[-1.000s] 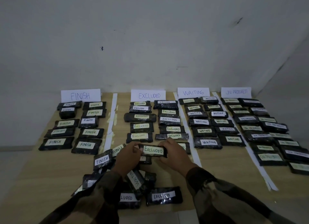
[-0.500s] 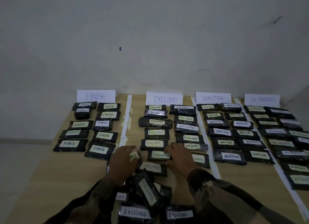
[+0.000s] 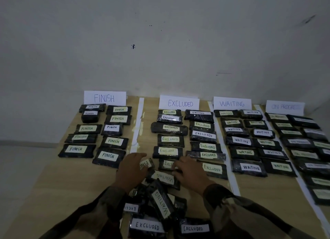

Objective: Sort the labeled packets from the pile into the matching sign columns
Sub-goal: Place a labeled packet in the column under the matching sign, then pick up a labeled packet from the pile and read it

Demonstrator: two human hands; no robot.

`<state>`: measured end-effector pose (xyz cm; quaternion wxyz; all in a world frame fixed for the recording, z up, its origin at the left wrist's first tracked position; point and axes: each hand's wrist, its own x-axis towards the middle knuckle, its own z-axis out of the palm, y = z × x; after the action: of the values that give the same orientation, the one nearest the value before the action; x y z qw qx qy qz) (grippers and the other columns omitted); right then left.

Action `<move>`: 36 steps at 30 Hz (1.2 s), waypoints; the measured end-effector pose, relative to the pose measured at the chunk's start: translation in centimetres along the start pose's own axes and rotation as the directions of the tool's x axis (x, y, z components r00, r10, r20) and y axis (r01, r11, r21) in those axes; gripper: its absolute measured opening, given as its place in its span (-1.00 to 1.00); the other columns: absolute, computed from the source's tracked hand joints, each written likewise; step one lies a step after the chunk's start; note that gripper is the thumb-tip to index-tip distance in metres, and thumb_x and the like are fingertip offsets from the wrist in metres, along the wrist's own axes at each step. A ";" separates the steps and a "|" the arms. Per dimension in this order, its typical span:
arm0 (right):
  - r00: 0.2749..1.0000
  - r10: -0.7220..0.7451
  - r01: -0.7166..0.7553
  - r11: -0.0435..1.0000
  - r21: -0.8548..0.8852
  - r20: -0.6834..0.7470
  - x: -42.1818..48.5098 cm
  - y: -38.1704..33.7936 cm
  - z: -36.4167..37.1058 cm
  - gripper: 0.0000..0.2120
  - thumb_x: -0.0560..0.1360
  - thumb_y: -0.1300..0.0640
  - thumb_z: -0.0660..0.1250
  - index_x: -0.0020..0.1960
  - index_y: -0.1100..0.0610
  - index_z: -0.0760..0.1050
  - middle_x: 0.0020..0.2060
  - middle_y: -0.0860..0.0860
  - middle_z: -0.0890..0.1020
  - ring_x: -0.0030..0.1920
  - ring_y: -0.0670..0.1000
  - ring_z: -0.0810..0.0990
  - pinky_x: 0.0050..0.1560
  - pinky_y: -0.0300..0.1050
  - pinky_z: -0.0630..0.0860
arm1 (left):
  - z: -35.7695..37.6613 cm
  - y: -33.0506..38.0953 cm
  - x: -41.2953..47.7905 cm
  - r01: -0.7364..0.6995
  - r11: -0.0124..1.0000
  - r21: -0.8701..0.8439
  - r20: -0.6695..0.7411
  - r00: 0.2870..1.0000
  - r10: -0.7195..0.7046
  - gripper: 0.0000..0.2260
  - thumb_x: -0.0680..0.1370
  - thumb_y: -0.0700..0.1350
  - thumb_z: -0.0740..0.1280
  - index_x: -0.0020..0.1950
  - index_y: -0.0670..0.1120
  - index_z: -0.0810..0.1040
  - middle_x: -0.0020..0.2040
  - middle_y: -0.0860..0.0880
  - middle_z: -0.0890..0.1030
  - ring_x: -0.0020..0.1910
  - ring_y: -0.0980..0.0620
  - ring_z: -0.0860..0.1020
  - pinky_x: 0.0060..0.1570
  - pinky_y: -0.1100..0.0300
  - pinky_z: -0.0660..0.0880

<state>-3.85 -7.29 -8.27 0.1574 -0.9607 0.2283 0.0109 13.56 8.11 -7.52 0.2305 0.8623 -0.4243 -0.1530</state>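
Observation:
Four paper signs stand at the wall: FINISH [image 3: 104, 98], EXCLUDED [image 3: 180, 103], WAITING [image 3: 232, 103] and ON PROGRESS [image 3: 285, 107]. Below each sign lie rows of black labelled packets. The unsorted pile [image 3: 157, 203] sits at the near edge, with WAITING and EXCLUDED labels showing. My left hand [image 3: 131, 169] closes around a FINISH packet [image 3: 147, 164] at the pile's far edge, fingers above it and thumb below. My right hand [image 3: 189, 172] rests with spread fingertips on an EXCLUDED packet [image 3: 167, 163] lying at the near end of the EXCLUDED column.
White tape strips [image 3: 137, 124] separate the columns on the wooden table [image 3: 35, 194]. An upside-down WAITING packet [image 3: 165, 179] lies between my hands. The ON PROGRESS column runs off the right edge of view. A grey wall rises behind the signs.
The EXCLUDED packet that both hands held up has been laid down at the near end of its column. My left hand has moved onto a FINISH packet.

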 end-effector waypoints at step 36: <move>0.900 0.354 -0.137 0.785 0.605 -0.255 -5.7 -4.7 -3.1 -0.60 0.49 0.08 0.33 0.32 -0.02 0.38 0.13 -0.07 0.40 0.11 -0.03 0.48 0.12 0.05 0.52 | -2.1 10.1 -2.9 0.627 0.367 -0.687 0.621 0.769 -0.153 -0.76 0.57 -0.34 0.18 0.03 -0.04 0.52 -0.01 -0.08 0.63 -0.08 -0.08 0.61 -0.25 0.12 0.56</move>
<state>-7.03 -1.80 -3.36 0.3917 -0.8152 0.3708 -0.2111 6.16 5.64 -0.19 0.4819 0.6356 -0.1008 -0.5947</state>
